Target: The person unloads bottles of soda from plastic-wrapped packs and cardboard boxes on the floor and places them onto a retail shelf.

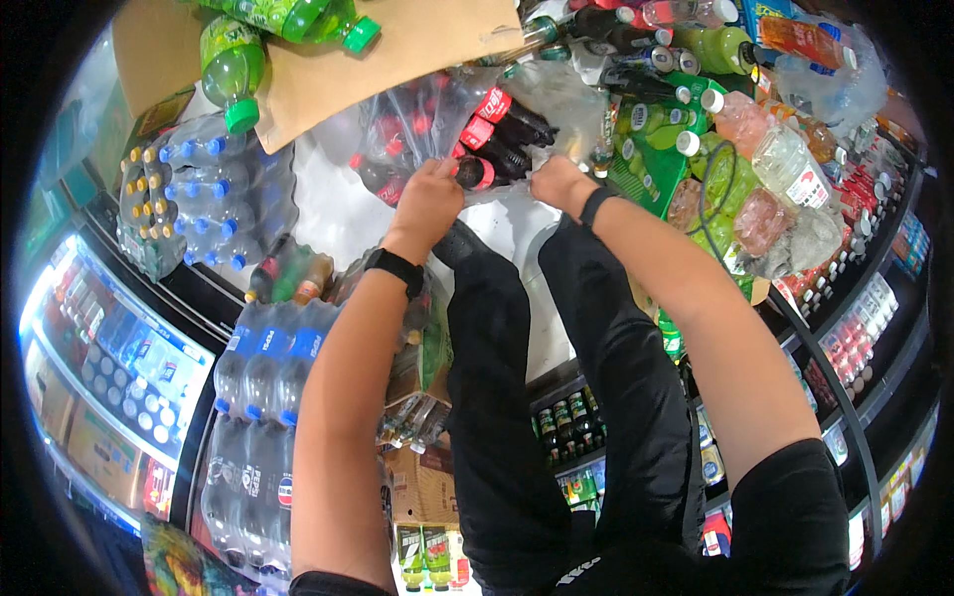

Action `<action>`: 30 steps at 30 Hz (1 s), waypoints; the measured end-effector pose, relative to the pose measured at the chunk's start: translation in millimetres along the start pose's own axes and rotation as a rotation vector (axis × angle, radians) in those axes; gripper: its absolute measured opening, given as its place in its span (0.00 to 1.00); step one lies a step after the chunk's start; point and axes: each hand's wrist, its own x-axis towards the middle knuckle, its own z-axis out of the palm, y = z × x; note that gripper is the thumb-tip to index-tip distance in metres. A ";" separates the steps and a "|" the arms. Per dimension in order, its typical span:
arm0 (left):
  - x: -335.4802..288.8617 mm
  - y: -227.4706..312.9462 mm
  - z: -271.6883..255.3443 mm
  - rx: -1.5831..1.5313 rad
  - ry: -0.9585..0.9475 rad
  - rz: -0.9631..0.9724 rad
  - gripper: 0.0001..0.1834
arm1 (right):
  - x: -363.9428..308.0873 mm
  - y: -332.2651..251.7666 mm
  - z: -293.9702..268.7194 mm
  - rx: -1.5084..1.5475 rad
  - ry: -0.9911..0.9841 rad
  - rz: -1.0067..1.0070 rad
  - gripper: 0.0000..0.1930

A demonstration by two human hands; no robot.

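Observation:
Ahead of me, dark cola bottles [504, 124] with red labels lie in a clear plastic bag [395, 117]. My left hand [430, 202] is closed on the bag's near left edge, close beside one bottle's end. On the right, my right hand [561, 187] is also closed, pinching the plastic at its near right edge. Between the two hands the bag's mouth is stretched apart, and several bottles show through it. My fingertips are partly hidden by the hands and the crumpled plastic.
A cardboard sheet [383, 60] with green bottles [231, 70] lies at the far left. Shrink-wrapped bottle packs [214, 189] stand on the left, more [253, 457] nearer me. Mixed drink bottles [765, 184] crowd the right. A shelf edge [874, 308] runs along the right.

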 end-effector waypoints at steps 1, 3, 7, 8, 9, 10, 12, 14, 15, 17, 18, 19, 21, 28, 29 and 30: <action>-1.3 -2.2 -6.1 0.043 -0.063 0.085 0.05 | -6.1 1.4 5.6 0.012 0.031 -0.017 0.05; -17.8 -18.4 0.5 0.052 -0.096 0.017 0.05 | -17.0 10.6 3.9 0.016 0.061 -0.008 0.05; -39.4 -43.5 1.6 0.058 -0.143 -0.098 0.05 | -57.5 7.4 -5.3 0.047 0.163 0.059 0.04; -39.4 -45.7 -1.4 0.057 -0.141 -0.087 0.05 | -67.3 6.9 -6.4 0.046 0.210 0.056 0.03; -37.3 -45.8 -3.5 0.002 -0.126 -0.108 0.03 | -73.8 7.7 -5.4 0.061 0.198 0.123 0.02; -40.2 -48.2 -2.7 0.006 -0.123 -0.110 0.03 | -76.4 11.2 -10.0 0.057 0.202 0.123 0.02; -47.9 -51.6 -1.1 -0.002 -0.046 -0.118 0.02 | -80.1 18.4 -18.6 0.041 0.267 0.125 0.03; -53.1 -55.9 2.3 -0.037 -0.028 -0.148 0.02 | -81.0 20.5 -19.8 0.051 0.239 0.170 0.03; -55.8 -58.1 4.5 -0.077 -0.012 -0.180 0.03 | -81.0 23.6 -13.2 0.078 0.260 0.195 0.03; -48.8 -52.0 3.0 -0.140 0.021 -0.198 0.03 | -80.7 27.6 2.3 0.106 0.273 0.229 0.03; -44.6 -47.8 3.1 -0.202 0.052 -0.220 0.04 | -78.8 28.4 10.1 0.112 0.283 0.281 0.04; -44.4 -41.8 6.0 -0.202 0.044 -0.223 0.04 | -75.1 25.9 17.3 0.123 0.294 0.324 0.06; -38.1 -29.8 13.5 -0.184 0.015 -0.288 0.05 | -67.0 24.5 27.3 0.127 0.203 0.384 0.07; -37.7 1.3 13.5 0.034 -0.183 -0.222 0.07 | -42.0 5.2 17.4 0.281 -0.097 0.449 0.12; -44.7 2.3 19.6 0.017 -0.082 -0.244 0.07 | -36.7 1.2 10.4 0.458 -0.042 0.448 0.15; -52.1 3.5 25.9 0.000 0.018 -0.266 0.07 | -29.2 -4.6 3.3 0.635 0.013 0.443 0.19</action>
